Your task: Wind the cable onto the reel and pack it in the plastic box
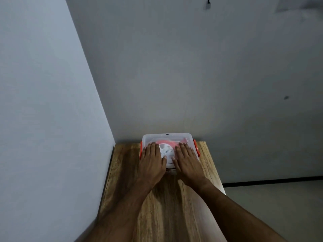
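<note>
A clear plastic box [167, 137] with its lid on stands at the far end of the wooden table, against the wall. Orange latches [196, 147] sit on its two short sides. Through the lid I see the white reel [167, 151] with a red cable [165, 142] wound on it. My left hand [151, 160] lies flat on the left half of the lid, fingers straight. My right hand [187, 160] lies flat on the right half in the same way. The box's near edge is hidden under both hands.
The narrow wooden table [162, 206] runs from me to the grey back wall [174, 84]. Another wall [43, 102] borders its left side closely. To the right the tabletop ends at an edge above a pale floor [279, 206].
</note>
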Tool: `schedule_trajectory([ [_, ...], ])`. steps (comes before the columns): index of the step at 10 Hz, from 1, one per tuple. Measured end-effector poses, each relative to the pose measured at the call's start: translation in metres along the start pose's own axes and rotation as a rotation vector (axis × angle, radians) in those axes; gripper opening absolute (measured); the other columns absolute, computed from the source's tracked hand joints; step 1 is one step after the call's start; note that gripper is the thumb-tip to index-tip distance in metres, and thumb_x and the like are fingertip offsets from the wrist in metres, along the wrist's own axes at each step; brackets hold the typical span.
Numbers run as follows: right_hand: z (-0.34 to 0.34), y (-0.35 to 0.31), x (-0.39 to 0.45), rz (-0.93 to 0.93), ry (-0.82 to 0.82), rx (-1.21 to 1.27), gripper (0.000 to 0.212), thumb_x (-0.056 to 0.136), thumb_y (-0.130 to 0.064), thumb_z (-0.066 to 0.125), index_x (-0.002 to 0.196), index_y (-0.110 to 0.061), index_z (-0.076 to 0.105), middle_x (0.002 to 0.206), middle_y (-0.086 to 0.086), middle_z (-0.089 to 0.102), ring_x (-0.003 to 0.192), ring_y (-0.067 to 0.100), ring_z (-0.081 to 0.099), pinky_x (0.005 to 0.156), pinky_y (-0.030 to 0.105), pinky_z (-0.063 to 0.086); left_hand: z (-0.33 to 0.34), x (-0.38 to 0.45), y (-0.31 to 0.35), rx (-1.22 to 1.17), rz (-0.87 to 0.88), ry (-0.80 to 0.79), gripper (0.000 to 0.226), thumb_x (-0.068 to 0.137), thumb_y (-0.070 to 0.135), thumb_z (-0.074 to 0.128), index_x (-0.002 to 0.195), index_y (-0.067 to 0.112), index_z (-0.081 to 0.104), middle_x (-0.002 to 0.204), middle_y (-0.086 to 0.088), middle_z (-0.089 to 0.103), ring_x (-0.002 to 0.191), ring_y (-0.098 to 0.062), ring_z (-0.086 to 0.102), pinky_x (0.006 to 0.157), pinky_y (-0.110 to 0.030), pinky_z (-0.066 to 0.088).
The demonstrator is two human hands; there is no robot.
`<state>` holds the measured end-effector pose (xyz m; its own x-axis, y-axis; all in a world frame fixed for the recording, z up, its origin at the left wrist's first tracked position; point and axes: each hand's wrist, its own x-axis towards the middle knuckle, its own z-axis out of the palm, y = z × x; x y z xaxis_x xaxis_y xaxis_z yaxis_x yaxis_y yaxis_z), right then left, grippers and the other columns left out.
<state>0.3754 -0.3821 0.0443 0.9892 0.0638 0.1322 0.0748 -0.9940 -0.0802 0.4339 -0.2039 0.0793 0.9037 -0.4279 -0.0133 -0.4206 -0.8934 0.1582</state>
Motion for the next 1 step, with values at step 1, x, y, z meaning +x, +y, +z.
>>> schedule_trajectory([
  [1,-0.0091,0.0041,-0.0076,0.084,0.097,0.052,0.066,0.109,-0.045,0.012,0.159,-0.003,0.014,0.167,0.019,0.004,0.156,0.032,-0.001,0.126,0.050,0.008,-0.0071,-0.0035,0.0085,-0.016,-0.005,0.036,0.070,0.106,0.050,0.024,0.160,0.013,0.001,0.169,-0.009,0.005,0.156,-0.025,0.008,0.127,-0.037,0.003],
])
